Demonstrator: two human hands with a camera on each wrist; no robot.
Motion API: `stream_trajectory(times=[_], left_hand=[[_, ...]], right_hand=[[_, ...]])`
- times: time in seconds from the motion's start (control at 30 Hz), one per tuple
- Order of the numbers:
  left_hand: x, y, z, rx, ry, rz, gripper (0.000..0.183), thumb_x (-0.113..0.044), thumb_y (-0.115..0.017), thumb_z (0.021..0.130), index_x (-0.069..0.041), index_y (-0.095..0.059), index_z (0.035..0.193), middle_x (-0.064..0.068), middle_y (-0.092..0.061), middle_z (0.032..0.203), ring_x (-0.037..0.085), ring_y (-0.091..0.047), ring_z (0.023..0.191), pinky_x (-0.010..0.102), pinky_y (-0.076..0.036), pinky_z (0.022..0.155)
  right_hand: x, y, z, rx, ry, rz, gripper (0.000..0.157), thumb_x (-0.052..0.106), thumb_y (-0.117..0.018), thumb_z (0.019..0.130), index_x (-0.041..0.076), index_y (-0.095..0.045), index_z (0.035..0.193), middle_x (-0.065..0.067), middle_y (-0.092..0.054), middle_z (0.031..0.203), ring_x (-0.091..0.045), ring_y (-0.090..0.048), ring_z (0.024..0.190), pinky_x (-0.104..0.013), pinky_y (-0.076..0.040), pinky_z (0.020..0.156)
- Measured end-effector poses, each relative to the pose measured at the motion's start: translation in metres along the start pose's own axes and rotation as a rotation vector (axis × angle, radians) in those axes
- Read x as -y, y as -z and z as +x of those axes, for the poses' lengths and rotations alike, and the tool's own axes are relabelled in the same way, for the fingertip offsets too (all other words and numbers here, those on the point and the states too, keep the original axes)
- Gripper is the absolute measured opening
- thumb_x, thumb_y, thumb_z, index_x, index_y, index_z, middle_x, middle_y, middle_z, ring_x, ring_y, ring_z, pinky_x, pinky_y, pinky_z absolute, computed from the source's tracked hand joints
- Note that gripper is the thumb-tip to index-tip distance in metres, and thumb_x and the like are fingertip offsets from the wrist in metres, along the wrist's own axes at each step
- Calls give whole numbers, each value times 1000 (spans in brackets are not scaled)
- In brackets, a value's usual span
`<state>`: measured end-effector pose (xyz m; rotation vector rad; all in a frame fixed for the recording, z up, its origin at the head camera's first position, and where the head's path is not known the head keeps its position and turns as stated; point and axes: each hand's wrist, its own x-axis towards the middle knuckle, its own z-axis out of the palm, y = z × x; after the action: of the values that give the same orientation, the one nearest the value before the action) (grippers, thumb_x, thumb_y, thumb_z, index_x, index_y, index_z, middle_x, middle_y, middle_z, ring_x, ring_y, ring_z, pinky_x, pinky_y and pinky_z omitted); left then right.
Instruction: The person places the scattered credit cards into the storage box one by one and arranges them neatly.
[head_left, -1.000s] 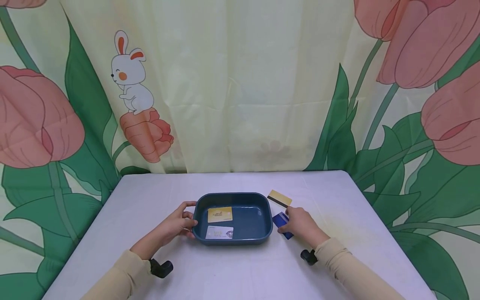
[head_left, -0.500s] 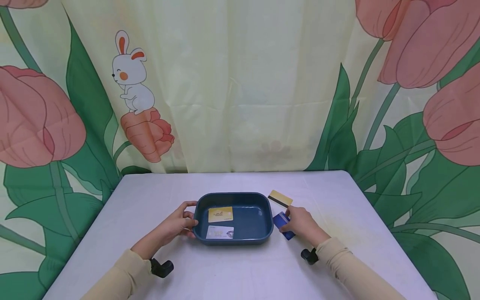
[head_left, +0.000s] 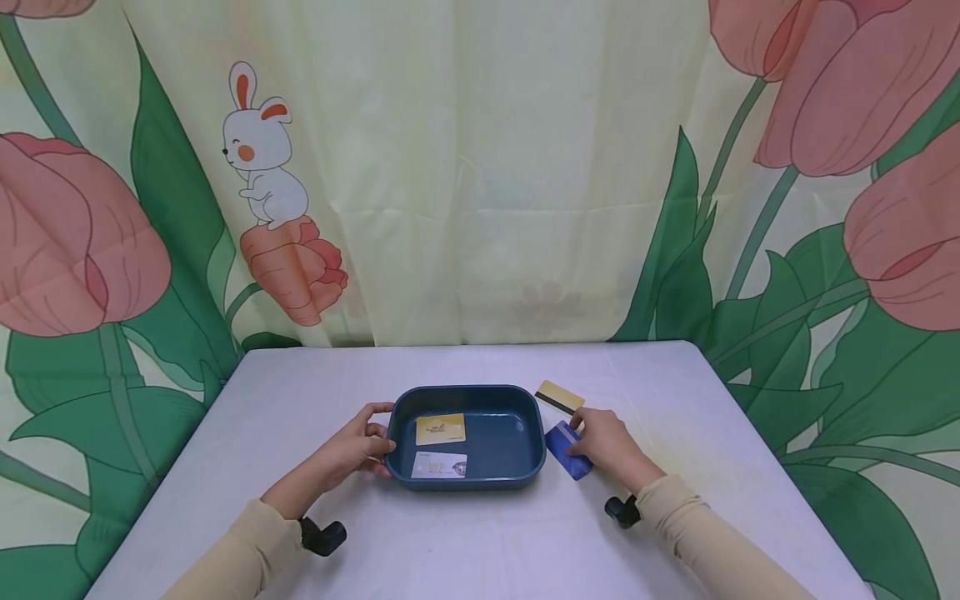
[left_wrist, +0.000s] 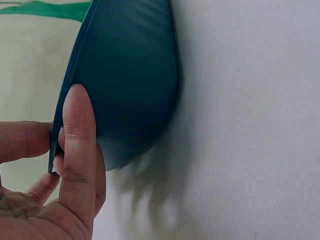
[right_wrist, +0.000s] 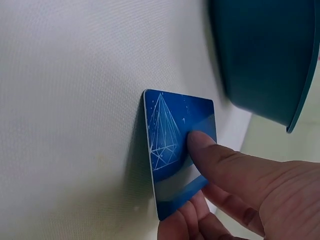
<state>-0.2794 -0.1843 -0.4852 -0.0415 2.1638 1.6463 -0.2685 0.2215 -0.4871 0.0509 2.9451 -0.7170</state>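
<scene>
A dark blue rectangular tray (head_left: 504, 482) stands on the white table, with a yellow card (head_left: 440, 428) and a silvery-white card (head_left: 438, 465) lying inside on its left half. My left hand (head_left: 358, 443) grips the tray's left rim; the left wrist view shows thumb and fingers on either side of that rim. To the right of the tray, my right hand (head_left: 609, 444) pinches a blue card (right_wrist: 175, 135) by its edge. Its thumb lies over the printed face and its fingers are beneath. The card is tilted, one edge lifted off the cloth in the right wrist view.
Behind the right hand, a gold card (head_left: 560, 397) with a dark stripe lies on the table near the tray's back right corner. A white cloth covers the table (head_left: 465, 550). A curtain (head_left: 480, 208) printed with tulips and a rabbit hangs along the table's back edge.
My right hand has shifted slightly to the right and back, and the blue card now tilts up in its pinch. My left hand and the tray have not moved.
</scene>
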Motion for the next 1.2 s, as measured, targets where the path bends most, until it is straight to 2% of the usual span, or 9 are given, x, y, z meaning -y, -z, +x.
stream_trajectory(times=[0.43,0.77,1.2], left_hand=[[-1,-1,0,-6,3,-2,70,1,-61,95,-13,-30,156,13,-53,104,24,-62,73,33,-61,65],[0,-2,0,-7,4,7,70,1,-61,95,-12,-30,156,13,-54,103,24,-62,74,33,-61,65],[0,-1,-1,-10,4,10,70,0,-62,95,-13,-30,156,13,-53,105,24,-61,77,33,-61,65]], right_hand=[[0,8,-3,-48,46,9,21,5,-82,80,3,-70,97,-6,-70,78,-19,-64,73,-36,-53,68],[4,13,-3,-80,37,6,7,4,-78,87,5,-71,91,-6,-68,79,-19,-60,72,-32,-51,63],[6,21,0,-82,26,-9,7,6,-76,90,6,-71,85,-5,-65,78,-20,-57,75,-33,-51,69]])
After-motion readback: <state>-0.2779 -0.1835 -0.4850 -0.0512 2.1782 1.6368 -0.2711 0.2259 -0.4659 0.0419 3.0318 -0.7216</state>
